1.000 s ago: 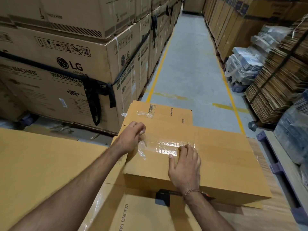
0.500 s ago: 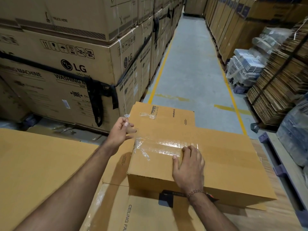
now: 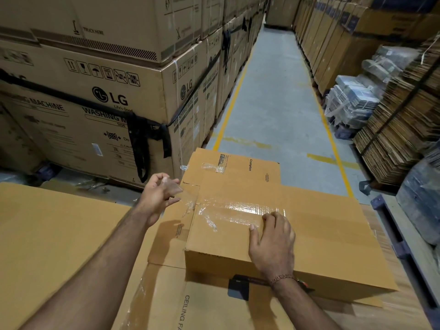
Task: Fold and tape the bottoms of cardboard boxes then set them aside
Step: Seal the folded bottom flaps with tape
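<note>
We see a Crompton cardboard box [image 3: 273, 234] lying bottom-up on flattened ceiling-fan cartons [image 3: 190, 306], near their far edge beside the aisle. A strip of clear tape [image 3: 238, 210] runs across its folded flaps. Our right hand [image 3: 273, 244] presses the tape down, fingers bent, thumb spread flat on the cardboard. Our left hand [image 3: 159, 196], just off the box's left edge, pinches the loose tape end between thumb and fingers. LG washing-machine boxes [image 3: 95, 103] stand to the left.

LG boxes [image 3: 100, 98], flat cardboard stacks [image 3: 402, 129], aisle floor [image 3: 273, 110]
</note>
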A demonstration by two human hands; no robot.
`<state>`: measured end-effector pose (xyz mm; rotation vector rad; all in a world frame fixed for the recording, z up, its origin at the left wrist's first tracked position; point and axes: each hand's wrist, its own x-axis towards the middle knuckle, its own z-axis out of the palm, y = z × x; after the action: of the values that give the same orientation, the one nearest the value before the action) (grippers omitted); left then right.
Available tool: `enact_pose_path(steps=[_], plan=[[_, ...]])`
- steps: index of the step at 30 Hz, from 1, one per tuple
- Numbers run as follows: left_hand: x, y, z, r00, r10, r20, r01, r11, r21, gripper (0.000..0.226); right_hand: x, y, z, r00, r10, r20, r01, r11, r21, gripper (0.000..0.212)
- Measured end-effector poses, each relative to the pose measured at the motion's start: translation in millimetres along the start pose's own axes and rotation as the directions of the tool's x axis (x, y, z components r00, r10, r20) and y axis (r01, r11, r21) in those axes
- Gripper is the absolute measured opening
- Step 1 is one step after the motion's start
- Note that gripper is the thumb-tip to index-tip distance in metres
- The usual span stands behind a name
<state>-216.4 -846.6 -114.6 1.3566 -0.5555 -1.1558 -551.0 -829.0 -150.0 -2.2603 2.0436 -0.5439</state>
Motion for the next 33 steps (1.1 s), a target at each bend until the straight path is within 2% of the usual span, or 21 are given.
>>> enact_pose_path(steps=[8, 11, 13, 16, 18, 21, 23, 26, 28, 30, 33], plan=[[-3, -28, -28, 0.961, -0.142, -0.239, 0.145, 0.989, -0.006, 0.032, -1, -1, -2, 1.000, 0.002, -0.002, -0.002, 1.000, -0.005, 0.041], [-5, -30, -37, 0.953, -0.165, -0.255, 0.189, 0.979, 0.074, 0.034, -2, -1, -3, 1.000, -0.005, -0.008, 0.005, 1.000, -0.009, 0.042], [-7, -31, -43, 0.955, -0.155, -0.254, 0.206, 0.960, 0.191, 0.033, -2, -2, -3, 1.000, -0.006, -0.011, 0.006, 1.000, -0.009, 0.043], [-12, -29, -48, 0.970, -0.015, -0.242, 0.123, 0.892, 0.435, 0.030, -3, -3, -4, 1.000, -0.009, -0.014, 0.009, 1.000, -0.008, 0.041], [-17, -27, -52, 0.971, 0.133, -0.198, 0.012, 0.801, 0.598, 0.026, -3, -3, -4, 1.000, -0.013, -0.014, 0.013, 1.000, -0.007, 0.041], [-23, -21, -54, 0.929, 0.338, -0.148, -0.118, 0.652, 0.749, 0.025, -3, -3, -4, 1.000, -0.015, -0.011, 0.015, 1.000, -0.016, 0.042], [-25, -16, -52, 0.895, 0.415, -0.163, -0.142, 0.612, 0.778, 0.029, -3, -3, -5, 1.000, -0.016, -0.011, 0.016, 1.000, -0.017, 0.042], [-28, -11, -48, 0.860, 0.444, -0.252, -0.117, 0.652, 0.749, 0.032, -2, -4, -6, 1.000, -0.012, -0.010, 0.012, 1.000, -0.022, 0.044], [-33, -10, -42, 0.823, 0.493, -0.282, -0.152, 0.669, 0.727, 0.032, -3, -6, -7, 1.000, -0.009, -0.011, 0.009, 1.000, -0.023, 0.048], [-39, -10, -29, 0.804, 0.542, -0.245, -0.219, 0.653, 0.725, 0.030, -4, -7, -9, 1.000, -0.011, -0.003, 0.011, 0.999, -0.033, 0.057], [-51, -13, 2, 0.841, 0.538, -0.061, -0.323, 0.590, 0.740, 0.029, -4, -7, -12, 0.999, -0.041, 0.005, 0.041, 0.996, -0.080, 0.068]])
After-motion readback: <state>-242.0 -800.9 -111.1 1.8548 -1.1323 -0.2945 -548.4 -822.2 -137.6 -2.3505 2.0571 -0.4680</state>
